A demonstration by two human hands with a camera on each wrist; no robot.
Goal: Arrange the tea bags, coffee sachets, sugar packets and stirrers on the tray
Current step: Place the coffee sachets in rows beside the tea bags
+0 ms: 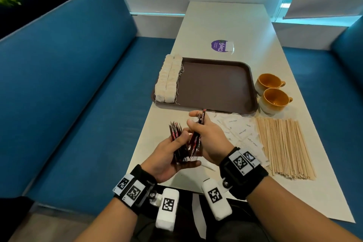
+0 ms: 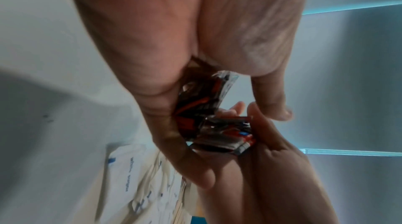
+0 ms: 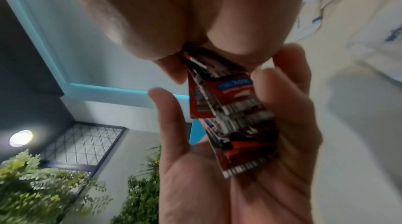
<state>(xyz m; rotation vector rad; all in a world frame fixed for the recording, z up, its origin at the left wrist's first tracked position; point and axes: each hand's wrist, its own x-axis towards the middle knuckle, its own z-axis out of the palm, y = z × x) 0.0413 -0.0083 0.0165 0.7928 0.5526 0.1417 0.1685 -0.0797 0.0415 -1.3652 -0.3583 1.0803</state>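
Above the table's near edge, the palm-up left hand (image 1: 170, 155) clutches fanned coffee sachets (image 1: 176, 133); the right hand (image 1: 210, 137) pinches several more upright.

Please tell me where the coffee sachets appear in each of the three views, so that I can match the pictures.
Head: coffee sachets low centre, held in both hands above the table.
Left wrist: centre, below the palm, blurred.
Right wrist: centre right, fanned between fingers.
Shared landmark: white sugar packets, at each wrist view's edge.

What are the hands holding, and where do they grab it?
Both hold red and black coffee sachets. The left hand cradles a fanned bunch around its lower half; the right hand pinches a few sachets near their middle.
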